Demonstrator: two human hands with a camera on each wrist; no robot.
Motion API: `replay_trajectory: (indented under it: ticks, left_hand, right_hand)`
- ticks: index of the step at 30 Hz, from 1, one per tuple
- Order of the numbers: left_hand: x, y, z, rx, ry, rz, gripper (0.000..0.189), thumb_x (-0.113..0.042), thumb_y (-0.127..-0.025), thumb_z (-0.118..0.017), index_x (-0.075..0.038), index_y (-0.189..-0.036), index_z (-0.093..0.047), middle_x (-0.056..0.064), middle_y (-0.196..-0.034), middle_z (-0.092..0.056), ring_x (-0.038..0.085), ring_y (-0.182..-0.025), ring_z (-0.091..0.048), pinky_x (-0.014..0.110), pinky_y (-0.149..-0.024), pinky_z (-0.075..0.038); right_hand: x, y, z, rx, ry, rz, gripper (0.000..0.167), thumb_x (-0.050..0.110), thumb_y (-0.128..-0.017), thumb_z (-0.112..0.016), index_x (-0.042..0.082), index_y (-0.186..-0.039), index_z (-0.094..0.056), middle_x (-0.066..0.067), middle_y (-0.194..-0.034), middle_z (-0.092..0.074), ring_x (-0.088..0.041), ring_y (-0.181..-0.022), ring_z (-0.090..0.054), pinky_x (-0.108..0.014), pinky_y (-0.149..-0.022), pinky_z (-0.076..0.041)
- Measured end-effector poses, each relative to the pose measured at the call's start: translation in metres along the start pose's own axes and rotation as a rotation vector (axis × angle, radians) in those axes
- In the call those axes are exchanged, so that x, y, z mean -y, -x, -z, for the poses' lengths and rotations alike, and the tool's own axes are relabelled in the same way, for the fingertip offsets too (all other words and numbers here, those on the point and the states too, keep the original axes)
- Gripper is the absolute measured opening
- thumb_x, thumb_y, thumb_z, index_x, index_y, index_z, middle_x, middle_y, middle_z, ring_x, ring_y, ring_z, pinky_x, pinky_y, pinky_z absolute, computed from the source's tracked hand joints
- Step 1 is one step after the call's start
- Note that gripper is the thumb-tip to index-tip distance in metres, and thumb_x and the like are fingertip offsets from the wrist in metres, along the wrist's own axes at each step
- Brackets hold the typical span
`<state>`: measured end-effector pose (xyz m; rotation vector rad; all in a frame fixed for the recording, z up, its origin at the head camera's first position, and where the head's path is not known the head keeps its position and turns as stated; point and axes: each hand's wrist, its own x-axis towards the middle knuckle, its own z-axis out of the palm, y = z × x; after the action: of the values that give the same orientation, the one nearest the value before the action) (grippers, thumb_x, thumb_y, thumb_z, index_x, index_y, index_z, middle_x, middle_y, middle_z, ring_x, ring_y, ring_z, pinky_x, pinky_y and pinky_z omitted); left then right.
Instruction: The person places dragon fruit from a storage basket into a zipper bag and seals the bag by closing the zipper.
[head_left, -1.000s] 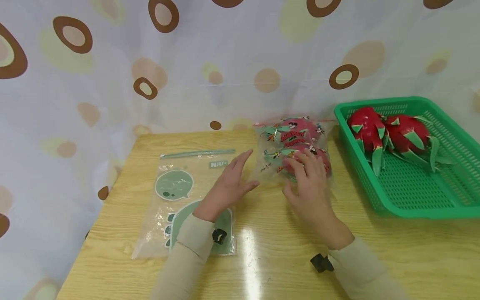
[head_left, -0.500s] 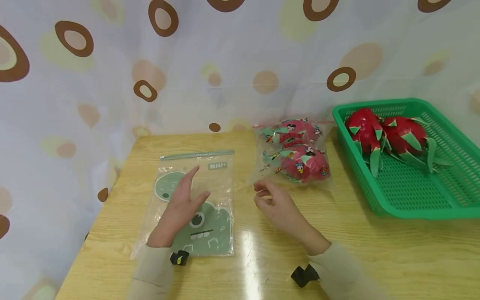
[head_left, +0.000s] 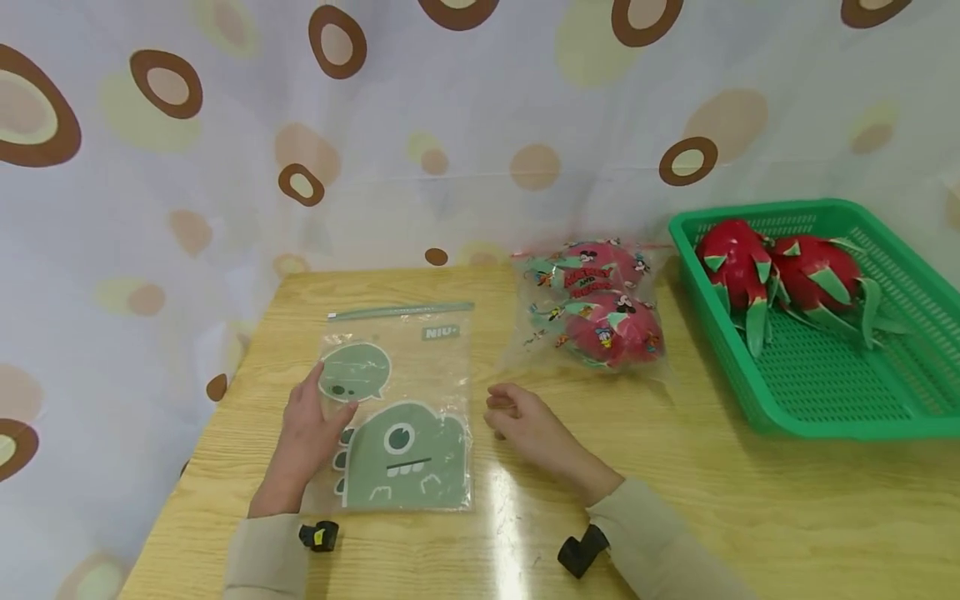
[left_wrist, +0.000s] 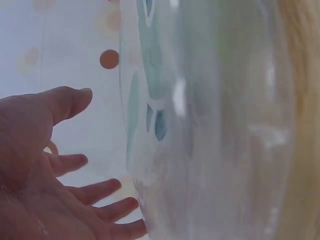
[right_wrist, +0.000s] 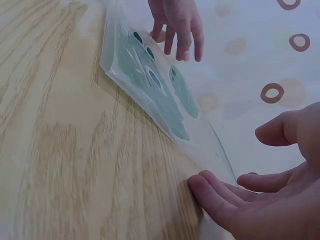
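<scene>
Your left hand is spread at the flat bag's left edge; your right hand sits just off its right edge.

Left: thumb out wide, fingers apart, nothing gripped; can't tell if the fingertips touch the plastic. Right: fingers loosely bent, thumb clear of them, nothing held. Flat bag lies on the table between your hands, green zip strip at the far edge, one-eyed green monster print on the near half. Beyond your right hand, near the curtain, is the full bag, two red fruits showing through its cartoon print. Right of that, the green basket has two leafy dragon fruits at its far end, side by side.
</scene>
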<state>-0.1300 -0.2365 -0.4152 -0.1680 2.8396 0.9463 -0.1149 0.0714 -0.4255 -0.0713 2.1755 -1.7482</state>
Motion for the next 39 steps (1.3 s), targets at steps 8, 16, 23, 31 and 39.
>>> replay_trajectory:
  ticks: [8, 16, 23, 31, 39]
  left_hand:
    - [0.01, -0.008, 0.0, 0.001, 0.007, 0.099, 0.081, -0.031, -0.099, -0.054, 0.008, -0.154, -0.008, 0.041, -0.15, -0.025, 0.056, -0.138, -0.029, 0.064, -0.115, -0.03]
    - [0.012, -0.007, 0.003, 0.027, 0.119, 0.161, 0.067, -0.024, -0.104, -0.043, 0.008, -0.154, -0.011, 0.037, -0.148, -0.036, 0.05, -0.135, -0.042, 0.058, -0.112, -0.038]
    - [0.003, -0.002, -0.001, -0.091, 0.325, 0.168, 0.056, -0.014, -0.103, -0.045, -0.001, -0.154, -0.027, 0.026, -0.148, -0.044, 0.04, -0.131, -0.049, 0.045, -0.103, -0.05]
    - [-0.017, 0.0, 0.0, -0.218, 0.449, 0.048, 0.052, -0.017, -0.104, -0.05, -0.017, -0.154, -0.036, 0.006, -0.145, -0.052, 0.017, -0.121, -0.05, 0.006, -0.083, -0.043]
    - [-0.035, 0.003, 0.0, -0.258, 0.675, -0.043, 0.054, -0.005, -0.1, -0.056, -0.022, -0.149, -0.043, 0.001, -0.13, -0.057, 0.01, -0.111, -0.051, 0.006, -0.091, -0.047]
  right_hand:
    - [0.001, -0.01, -0.009, -0.004, -0.101, -0.064, 0.053, 0.01, -0.098, -0.053, -0.008, -0.146, -0.039, -0.026, -0.143, -0.05, -0.036, -0.117, -0.062, -0.041, -0.094, -0.057]
    - [0.0, -0.015, -0.009, -0.015, -0.188, -0.091, 0.051, 0.005, -0.098, -0.051, -0.007, -0.146, -0.038, -0.025, -0.137, -0.055, -0.026, -0.104, -0.064, -0.032, -0.082, -0.059]
    - [-0.002, -0.018, -0.007, -0.006, -0.295, -0.09, 0.055, 0.014, -0.099, -0.058, -0.006, -0.146, -0.039, -0.021, -0.116, -0.065, -0.019, -0.092, -0.063, -0.03, -0.081, -0.056]
    - [0.01, -0.024, 0.0, -0.045, -0.275, 0.003, 0.033, 0.006, -0.099, -0.056, -0.001, -0.132, -0.056, -0.01, -0.097, -0.06, -0.014, -0.081, -0.058, -0.028, -0.076, -0.054]
    - [0.021, -0.018, 0.021, -0.129, -0.235, 0.084, 0.023, 0.001, -0.101, -0.05, 0.001, -0.122, -0.061, -0.006, -0.101, -0.055, -0.017, -0.09, -0.056, -0.022, -0.077, -0.053]
